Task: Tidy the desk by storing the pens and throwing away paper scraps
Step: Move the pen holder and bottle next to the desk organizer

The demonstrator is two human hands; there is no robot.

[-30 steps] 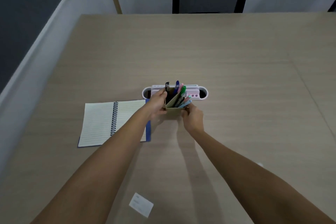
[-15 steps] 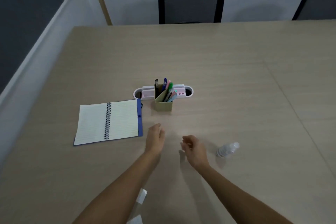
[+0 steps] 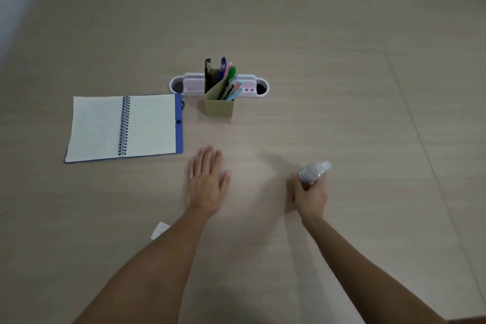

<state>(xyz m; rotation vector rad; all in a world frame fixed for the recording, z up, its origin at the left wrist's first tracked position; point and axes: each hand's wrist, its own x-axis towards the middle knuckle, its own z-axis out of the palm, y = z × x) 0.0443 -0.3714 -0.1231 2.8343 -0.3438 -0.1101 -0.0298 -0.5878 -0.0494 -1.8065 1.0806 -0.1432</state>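
Pale wood-grain desk [image 3: 315,47]. On it: open spiral notebook [image 3: 123,127], tan pen holder [image 3: 219,106] just before a white organizer [image 3: 192,84], 1 paper scrap [image 3: 160,230] near the front edge.

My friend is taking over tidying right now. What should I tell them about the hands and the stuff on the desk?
Left hand: open, flat on the desk, holding nothing.
Right hand: grip closed around a small clear bottle.
Pens: stored upright in the tan holder, in front of the white organiser.
Left to do: a paper scrap lies by the left forearm, not thrown away.
The open notebook is untouched.
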